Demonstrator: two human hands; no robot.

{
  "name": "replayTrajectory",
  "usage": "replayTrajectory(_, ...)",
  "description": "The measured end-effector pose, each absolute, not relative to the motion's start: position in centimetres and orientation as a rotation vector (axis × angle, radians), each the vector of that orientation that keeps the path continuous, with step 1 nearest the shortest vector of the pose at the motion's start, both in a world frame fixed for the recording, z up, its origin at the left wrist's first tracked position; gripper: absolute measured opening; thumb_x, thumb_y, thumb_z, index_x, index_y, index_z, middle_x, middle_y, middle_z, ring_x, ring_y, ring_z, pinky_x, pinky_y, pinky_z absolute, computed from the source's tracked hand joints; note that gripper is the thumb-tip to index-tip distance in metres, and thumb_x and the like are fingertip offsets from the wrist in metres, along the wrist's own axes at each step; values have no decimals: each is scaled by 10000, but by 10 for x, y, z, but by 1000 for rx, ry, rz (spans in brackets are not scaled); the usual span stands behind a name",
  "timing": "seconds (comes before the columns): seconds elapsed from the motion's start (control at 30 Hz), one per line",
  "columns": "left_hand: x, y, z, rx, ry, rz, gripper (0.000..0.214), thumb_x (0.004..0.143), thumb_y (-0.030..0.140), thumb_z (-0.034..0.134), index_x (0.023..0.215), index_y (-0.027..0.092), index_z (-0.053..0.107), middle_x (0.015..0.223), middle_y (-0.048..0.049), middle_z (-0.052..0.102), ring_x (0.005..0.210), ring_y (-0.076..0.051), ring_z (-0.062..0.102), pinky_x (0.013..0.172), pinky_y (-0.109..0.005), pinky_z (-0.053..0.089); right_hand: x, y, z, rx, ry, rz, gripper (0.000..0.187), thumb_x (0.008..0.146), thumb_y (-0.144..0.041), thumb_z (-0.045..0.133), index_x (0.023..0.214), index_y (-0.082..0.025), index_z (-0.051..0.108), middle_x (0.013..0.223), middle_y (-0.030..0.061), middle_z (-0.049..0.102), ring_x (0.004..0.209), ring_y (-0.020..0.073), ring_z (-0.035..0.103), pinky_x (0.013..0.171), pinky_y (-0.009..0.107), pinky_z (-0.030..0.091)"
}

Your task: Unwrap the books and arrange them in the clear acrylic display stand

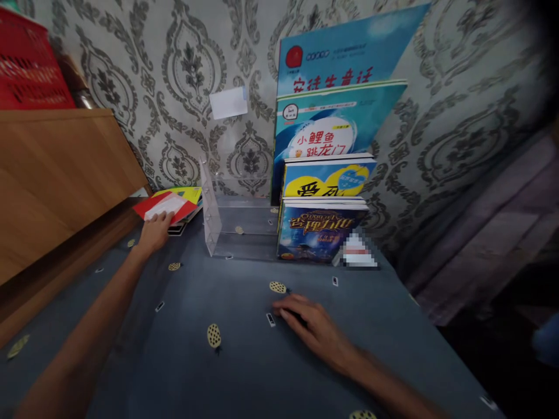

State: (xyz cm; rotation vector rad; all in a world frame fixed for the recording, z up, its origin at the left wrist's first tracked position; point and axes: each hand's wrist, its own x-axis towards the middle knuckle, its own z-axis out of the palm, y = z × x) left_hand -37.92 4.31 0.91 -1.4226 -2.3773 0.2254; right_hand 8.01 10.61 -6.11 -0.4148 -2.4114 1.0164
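Red booklet (151,207) with a white card (171,204) on top, lying on a yellow-covered book (186,193) near the back left corner of the table, which has a blue-grey patterned cloth (244,361). Left hand (154,233) is on the card's near end, fingers extended over it, can't tell if gripping. Wooden panel (56,174) runs along the left edge, red plastic crate (32,64) above it. Clear acrylic rack (231,224) stands at the back edge, right of the booklet. Next to it, stacked books (321,230) lean with large picture books (336,128) against the wallpaper (458,145). Blurred item (356,253) just right of them, too pixelated to tell. Right hand (314,329) is palm down on the cloth near the front, fingers (292,304) loosely curled, dark spot under them, can't tell if holding anything.
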Motion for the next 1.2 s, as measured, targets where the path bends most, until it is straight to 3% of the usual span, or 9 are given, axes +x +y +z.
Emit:
replayTrajectory(0.37, -354, -4, -22, -1422, -2380, 152, 725, 827, 83, 428, 1541, 155, 326, 1580, -174, 377, 1447, -349, 349, 1138, -507, 341, 80, 105, -59, -429, -2440, 999, 290, 1028, -307, 437, 1116, -204, 694, 1006, 88, 733, 971, 209, 675, 877, 377, 543)
replayTrajectory(0.97, -320, -81, -45, -1545, -2416, 169, 716, 821, 42, 360, 1531, 128, 368, 1581, -153, 399, 1439, -308, 401, 1142, -437, 380, 80, 104, -58, -402, -2450, 964, 289, 1024, -286, 441, 1128, -191, 693, 1024, 99, 741, 984, 215, 681, 896, 386, 543)
replayTrajectory(1.2, -311, -111, -57, -1691, -2397, 190, 739, 794, 61, 376, 1505, 249, 449, 1539, -69, 483, 1425, -281, 435, 1160, -489, 361, 79, 104, -59, -407, -2447, 940, 280, 1022, -285, 447, 1120, -194, 694, 1008, 99, 743, 969, 218, 688, 883, 383, 548)
